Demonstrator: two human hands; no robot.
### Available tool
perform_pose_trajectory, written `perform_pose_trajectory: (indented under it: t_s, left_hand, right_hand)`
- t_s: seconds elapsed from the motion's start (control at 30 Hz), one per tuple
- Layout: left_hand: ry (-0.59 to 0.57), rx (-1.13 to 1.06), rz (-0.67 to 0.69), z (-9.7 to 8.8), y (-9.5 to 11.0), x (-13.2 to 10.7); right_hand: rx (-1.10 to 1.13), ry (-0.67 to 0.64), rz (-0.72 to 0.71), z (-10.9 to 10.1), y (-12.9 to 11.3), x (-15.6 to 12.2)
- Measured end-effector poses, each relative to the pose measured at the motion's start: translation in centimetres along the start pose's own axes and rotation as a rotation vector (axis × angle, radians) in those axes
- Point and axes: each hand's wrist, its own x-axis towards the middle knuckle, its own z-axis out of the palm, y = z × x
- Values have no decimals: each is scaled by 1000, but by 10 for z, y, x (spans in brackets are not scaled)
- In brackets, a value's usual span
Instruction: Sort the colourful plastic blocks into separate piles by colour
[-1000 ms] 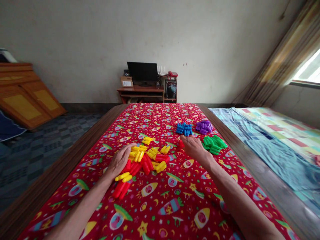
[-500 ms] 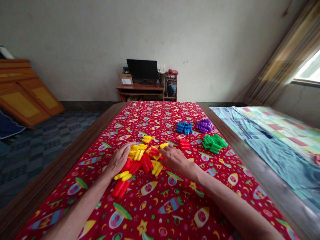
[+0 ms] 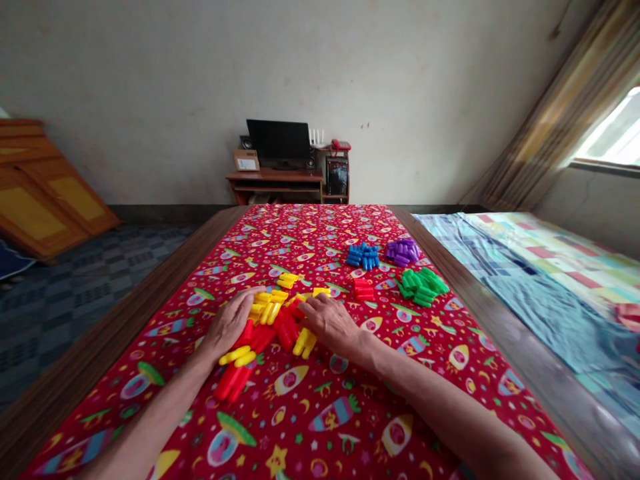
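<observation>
A mixed heap of short, rounded plastic building pieces lies on the table, with yellow pieces (image 3: 270, 313) and red pieces (image 3: 286, 328) jumbled together. My left hand (image 3: 233, 320) rests along the heap's left side, fingers stretched out and touching it. At the heap's right side my right hand (image 3: 327, 321) reaches in from above, fingers curled down at a red piece (image 3: 296, 308); the fingertips are partly hidden. A yellow pair (image 3: 305, 343) lies just below that hand. Closer to me are two yellow pieces (image 3: 237, 356) and two red ones (image 3: 233, 383).
A small row of red pieces (image 3: 363, 289) lies right of my right hand. Beyond it are separate piles of blue (image 3: 363, 256), purple (image 3: 403, 251) and green pieces (image 3: 423, 287). A red patterned cloth (image 3: 320, 427) covers the table; a bed (image 3: 520, 293) stands at the right.
My right hand has shifted slightly left and down over the heap, covering more of its right side. My left hand stays against the heap. The whole view has shifted a little.
</observation>
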Motion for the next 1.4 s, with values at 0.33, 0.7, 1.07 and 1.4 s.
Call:
perform_pose_trajectory:
  t_s: [0.33, 0.7, 1.07, 1.4]
  left_hand:
    - [-11, 14, -13, 0, 2, -1]
    - [-6, -6, -11, 1, 1, 0]
    - [-7, 8, -7, 1, -2, 0]
    - [2, 24, 10, 2, 0, 0]
  right_hand:
    - [113, 164, 182, -37, 37, -8]
    - [-189, -332, 676, -90, 85, -40]
    - [-104, -95, 540, -84, 62, -26]
    - [-40, -161, 78, -38, 4, -24]
